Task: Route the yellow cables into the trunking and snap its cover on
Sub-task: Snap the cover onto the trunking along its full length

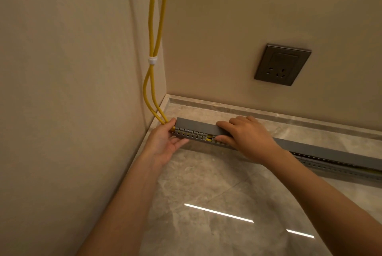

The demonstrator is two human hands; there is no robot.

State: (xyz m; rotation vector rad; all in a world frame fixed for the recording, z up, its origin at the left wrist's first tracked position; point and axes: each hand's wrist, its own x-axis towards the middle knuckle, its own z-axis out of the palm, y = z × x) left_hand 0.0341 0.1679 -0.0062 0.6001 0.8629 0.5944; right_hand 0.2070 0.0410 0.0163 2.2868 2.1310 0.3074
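Yellow cables (156, 34) hang down the corner where two beige walls meet, bound together by a white tie (152, 60), then spread apart and curve into the left end of a grey slotted trunking (191, 134) that lies on the floor along the back wall. The floor (217, 193) is polished grey marble-look tile with bright strip reflections, edged by a matching stone skirting (268, 113) at the foot of the wall. A flat grey cover (196, 125) sits on top of the trunking, and more of it runs off to the right, where slotted side fingers and a little yellow show beneath. The left hand (165, 142) cups the trunking's left end, fingers curled against its slotted side, just beside the entering cables. The right hand (246, 133) lies palm down over the cover, thumb tucked at the front edge, fingers spread across the top. A dark socket plate (282, 64) is set in the back wall above.
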